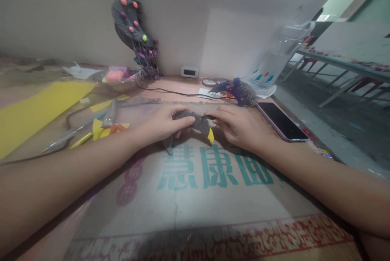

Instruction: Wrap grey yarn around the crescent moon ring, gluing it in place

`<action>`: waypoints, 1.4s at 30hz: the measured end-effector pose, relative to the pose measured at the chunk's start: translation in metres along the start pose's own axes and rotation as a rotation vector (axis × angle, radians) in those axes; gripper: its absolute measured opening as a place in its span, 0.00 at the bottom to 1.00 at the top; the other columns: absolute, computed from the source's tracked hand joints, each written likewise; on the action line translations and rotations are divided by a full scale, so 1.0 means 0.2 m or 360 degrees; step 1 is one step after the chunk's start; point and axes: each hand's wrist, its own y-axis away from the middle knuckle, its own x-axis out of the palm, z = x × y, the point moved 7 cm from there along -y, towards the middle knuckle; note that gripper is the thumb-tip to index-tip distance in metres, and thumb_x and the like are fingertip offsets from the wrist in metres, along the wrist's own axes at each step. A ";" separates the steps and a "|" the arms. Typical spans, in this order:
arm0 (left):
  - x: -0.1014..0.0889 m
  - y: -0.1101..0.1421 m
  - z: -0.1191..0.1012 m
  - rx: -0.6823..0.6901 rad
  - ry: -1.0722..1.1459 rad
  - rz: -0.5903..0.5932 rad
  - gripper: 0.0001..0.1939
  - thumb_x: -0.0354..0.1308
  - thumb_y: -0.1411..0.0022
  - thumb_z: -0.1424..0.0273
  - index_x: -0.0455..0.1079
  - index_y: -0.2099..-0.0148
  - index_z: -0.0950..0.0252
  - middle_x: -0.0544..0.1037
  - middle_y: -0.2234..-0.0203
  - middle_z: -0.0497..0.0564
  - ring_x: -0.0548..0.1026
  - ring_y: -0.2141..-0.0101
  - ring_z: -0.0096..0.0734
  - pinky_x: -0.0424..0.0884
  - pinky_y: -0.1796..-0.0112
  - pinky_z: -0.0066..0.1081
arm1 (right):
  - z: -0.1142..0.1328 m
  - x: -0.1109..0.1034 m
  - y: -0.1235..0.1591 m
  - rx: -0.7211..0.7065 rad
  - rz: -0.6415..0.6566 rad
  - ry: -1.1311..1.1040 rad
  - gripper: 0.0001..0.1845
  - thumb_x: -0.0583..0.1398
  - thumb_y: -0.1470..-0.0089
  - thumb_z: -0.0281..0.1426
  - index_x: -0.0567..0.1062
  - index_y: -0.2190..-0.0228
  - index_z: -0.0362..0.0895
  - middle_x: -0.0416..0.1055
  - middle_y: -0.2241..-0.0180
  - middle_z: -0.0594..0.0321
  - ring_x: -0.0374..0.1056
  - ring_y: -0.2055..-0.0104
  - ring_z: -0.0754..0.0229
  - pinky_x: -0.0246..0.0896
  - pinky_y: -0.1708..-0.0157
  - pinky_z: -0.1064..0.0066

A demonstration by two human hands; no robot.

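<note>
My left hand (pixel 173 122) is closed around a small dark grey craft piece (pixel 199 122), with the thumb on top. A yellow pointed tip sticks out of the piece at its lower right, and a grey flap hangs below my left fingers. Beside it, the fingers of my right hand (pixel 230 125) are pinched together on a small dark bit at the piece's right end. Whether that bit is part of the craft piece I cannot tell. Both hands are above a printed cardboard sheet (pixel 195 212).
Yellow sheet (pixel 45 110), a box cutter (pixel 110 114) and yellow scraps lie left. At the back are a grey decorated craft (pixel 128 25), a bowl of coloured clay (pixel 118 78) and a small clock (pixel 189 72). A glue gun (pixel 236 89), phone (pixel 283 122) and water bottle (pixel 271 59) stand right.
</note>
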 end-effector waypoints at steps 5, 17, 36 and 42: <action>0.00 0.00 0.00 0.0010 0.0011 0.0002 0.12 0.57 0.35 0.60 0.71 0.60 0.64 0.75 0.77 0.46 0.70 0.80 0.24 0.66 0.78 0.24 | -0.02 -0.02 0.01 0.0084 -0.0097 -0.0089 0.17 0.52 0.33 0.29 0.74 0.46 0.44 0.78 0.54 0.52 0.73 0.53 0.52 0.69 0.53 0.58; 0.01 0.00 0.00 0.0008 -0.0085 -0.0021 0.12 0.57 0.35 0.60 0.72 0.60 0.64 0.75 0.78 0.46 0.70 0.80 0.24 0.65 0.77 0.24 | 0.00 0.00 0.00 0.0000 0.0004 0.0012 0.17 0.53 0.35 0.27 0.75 0.49 0.42 0.79 0.59 0.53 0.73 0.59 0.54 0.68 0.59 0.63; 0.00 0.01 -0.01 0.0031 -0.0080 -0.0013 0.13 0.57 0.36 0.59 0.74 0.58 0.64 0.75 0.78 0.45 0.70 0.80 0.26 0.65 0.77 0.25 | -0.02 0.03 0.00 0.0000 0.0054 -0.0043 0.18 0.52 0.35 0.24 0.76 0.49 0.43 0.78 0.62 0.56 0.72 0.61 0.57 0.66 0.63 0.67; 0.01 0.00 0.00 -0.0007 -0.0057 0.0017 0.12 0.57 0.35 0.60 0.72 0.60 0.64 0.75 0.77 0.46 0.69 0.80 0.24 0.65 0.78 0.24 | -0.01 0.00 0.00 0.0069 -0.0007 -0.0084 0.17 0.52 0.34 0.27 0.76 0.50 0.43 0.78 0.60 0.54 0.73 0.59 0.55 0.68 0.59 0.65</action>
